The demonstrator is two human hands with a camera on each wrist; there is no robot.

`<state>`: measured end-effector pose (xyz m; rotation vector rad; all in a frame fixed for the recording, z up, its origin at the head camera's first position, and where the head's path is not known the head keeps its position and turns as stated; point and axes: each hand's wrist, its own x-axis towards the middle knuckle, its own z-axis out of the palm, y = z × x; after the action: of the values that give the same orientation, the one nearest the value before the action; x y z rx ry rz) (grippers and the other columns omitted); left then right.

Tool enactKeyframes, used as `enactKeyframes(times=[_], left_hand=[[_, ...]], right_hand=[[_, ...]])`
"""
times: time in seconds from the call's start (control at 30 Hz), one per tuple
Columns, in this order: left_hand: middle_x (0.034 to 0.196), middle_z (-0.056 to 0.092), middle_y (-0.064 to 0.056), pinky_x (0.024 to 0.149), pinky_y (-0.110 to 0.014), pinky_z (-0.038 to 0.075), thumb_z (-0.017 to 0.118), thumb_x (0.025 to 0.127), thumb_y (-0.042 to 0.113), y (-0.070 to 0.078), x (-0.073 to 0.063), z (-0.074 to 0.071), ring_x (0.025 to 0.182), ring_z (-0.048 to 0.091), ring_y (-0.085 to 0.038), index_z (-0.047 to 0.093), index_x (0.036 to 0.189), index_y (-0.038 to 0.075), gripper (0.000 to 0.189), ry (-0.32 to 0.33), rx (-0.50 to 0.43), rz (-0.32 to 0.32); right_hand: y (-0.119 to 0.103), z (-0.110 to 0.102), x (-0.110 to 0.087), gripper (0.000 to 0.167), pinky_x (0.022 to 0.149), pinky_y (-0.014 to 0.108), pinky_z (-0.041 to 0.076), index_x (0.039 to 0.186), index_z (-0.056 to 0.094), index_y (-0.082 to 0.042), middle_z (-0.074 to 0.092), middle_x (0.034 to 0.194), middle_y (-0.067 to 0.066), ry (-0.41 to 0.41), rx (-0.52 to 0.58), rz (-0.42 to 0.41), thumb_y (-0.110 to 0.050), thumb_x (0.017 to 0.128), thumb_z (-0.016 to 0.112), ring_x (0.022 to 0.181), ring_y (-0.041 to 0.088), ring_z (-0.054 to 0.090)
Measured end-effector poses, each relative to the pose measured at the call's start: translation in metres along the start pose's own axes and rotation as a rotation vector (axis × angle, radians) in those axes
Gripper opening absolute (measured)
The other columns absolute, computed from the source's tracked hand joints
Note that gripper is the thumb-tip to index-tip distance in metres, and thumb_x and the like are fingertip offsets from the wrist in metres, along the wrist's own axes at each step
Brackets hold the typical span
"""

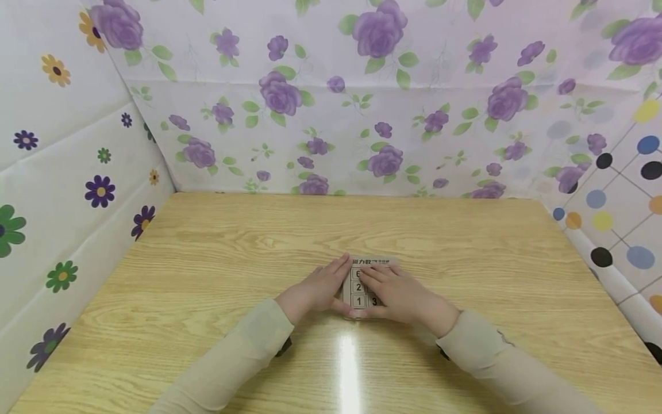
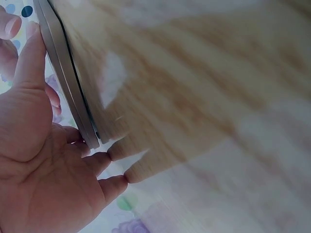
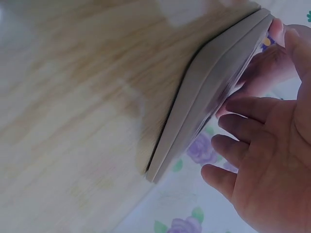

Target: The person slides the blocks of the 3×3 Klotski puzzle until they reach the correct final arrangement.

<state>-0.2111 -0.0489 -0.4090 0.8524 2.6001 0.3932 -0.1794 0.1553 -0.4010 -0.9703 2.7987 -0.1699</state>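
Note:
A flat square number sliding puzzle (image 1: 358, 294) lies on the wooden table, with printed characters along its far edge. Numbers 6, 2, 1 and 3 show on its tiles; the right hand covers others. My left hand (image 1: 316, 289) holds the puzzle's left side, thumb at the near edge and fingers reaching to the far left corner. Over the right part spreads my right hand (image 1: 405, 296), fingers extended across the tiles and thumb by the near edge. From the right wrist view, those fingers (image 3: 238, 127) stand just off the puzzle's face (image 3: 206, 104).
The wood-grain table (image 1: 248, 241) carries a bright light reflection in front of the puzzle. A purple-flowered cloth (image 1: 331, 138) hangs behind it. Patterned sheets stand at the left (image 1: 72, 155) and right (image 1: 620, 230) sides.

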Motion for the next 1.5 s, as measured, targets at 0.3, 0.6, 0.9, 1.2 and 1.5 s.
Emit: enactKeyframes(times=[0.3,0.6,0.9,1.2,1.5], left_hand=[[0.161,0.002,-0.010,0.118,-0.052,0.018,0.069,0.074,0.058,0.000,0.000,0.000,0.147,0.009,-0.029,0.011,0.153,0.004,0.112,0.016,0.019,0.011],[0.160,0.002,-0.010,0.119,-0.050,0.013,0.069,0.074,0.059,0.000,0.000,0.000,0.148,0.006,-0.028,0.011,0.152,0.003,0.112,0.022,0.030,0.006],[0.161,0.003,-0.009,0.119,-0.048,0.014,0.066,0.072,0.064,-0.002,0.002,0.004,0.148,0.008,-0.027,0.011,0.153,0.005,0.114,0.040,0.105,-0.002],[0.161,0.004,-0.009,0.120,-0.048,0.012,0.067,0.072,0.064,-0.001,0.001,0.005,0.148,0.007,-0.026,0.011,0.153,0.005,0.114,0.038,0.101,-0.012],[0.160,0.004,-0.009,0.119,-0.048,0.012,0.067,0.072,0.064,0.000,0.000,0.004,0.148,0.007,-0.026,0.011,0.153,0.006,0.114,0.040,0.107,-0.014]], right_hand=[[-0.004,0.000,0.005,0.083,0.117,0.053,0.019,0.146,0.036,-0.003,0.031,0.153,0.014,-0.011,-0.004,-0.011,-0.062,0.090,0.047,0.143,0.032,0.026],[0.010,0.005,-0.002,0.079,0.117,0.054,0.018,0.145,0.037,-0.002,0.031,0.153,0.013,-0.002,0.013,-0.011,-0.058,0.091,0.049,0.143,0.033,0.026],[0.019,0.008,-0.013,0.076,0.115,0.055,0.022,0.144,0.038,-0.002,0.035,0.152,0.014,0.025,0.021,-0.008,-0.055,0.091,0.051,0.141,0.034,0.029],[0.017,0.009,-0.016,0.077,0.116,0.055,0.021,0.144,0.038,-0.001,0.035,0.151,0.015,0.035,0.001,-0.003,-0.055,0.091,0.051,0.141,0.034,0.028],[-0.002,0.008,-0.019,0.076,0.116,0.054,0.021,0.143,0.040,0.000,0.036,0.151,0.016,0.031,-0.054,-0.061,-0.052,0.090,0.053,0.140,0.036,0.029]])
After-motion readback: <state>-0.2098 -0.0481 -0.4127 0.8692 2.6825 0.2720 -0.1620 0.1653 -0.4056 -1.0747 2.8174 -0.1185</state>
